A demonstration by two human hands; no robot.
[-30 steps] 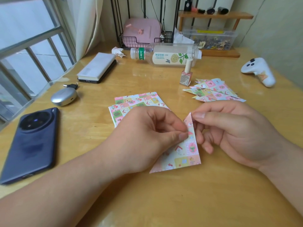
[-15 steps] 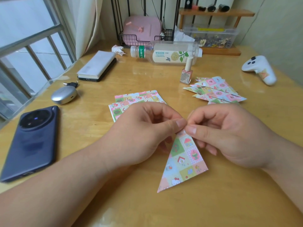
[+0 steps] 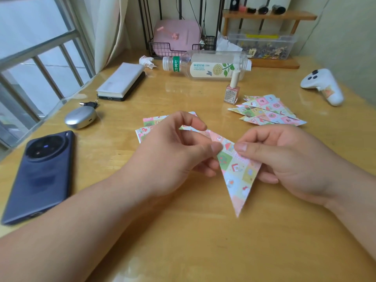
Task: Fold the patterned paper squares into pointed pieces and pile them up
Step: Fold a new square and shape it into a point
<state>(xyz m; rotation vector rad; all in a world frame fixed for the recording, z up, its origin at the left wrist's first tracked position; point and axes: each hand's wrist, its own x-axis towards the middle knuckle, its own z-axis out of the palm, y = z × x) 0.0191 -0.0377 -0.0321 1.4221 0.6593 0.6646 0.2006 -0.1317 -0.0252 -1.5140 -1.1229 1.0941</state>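
Head view: left hand and right hand each pinch the piece at its wide top, point down over the counter; light, limp paper, likely best held at creases

We read the yellow wooden table as varnished and glossy, with pale reflections near its front edge. The pastel patterned pointed paper piece looks thin and matt. At the left edge, the dark blue slab phone shows a smooth satin back. Toward the far edge, the clear lying bottle is glossy plastic.
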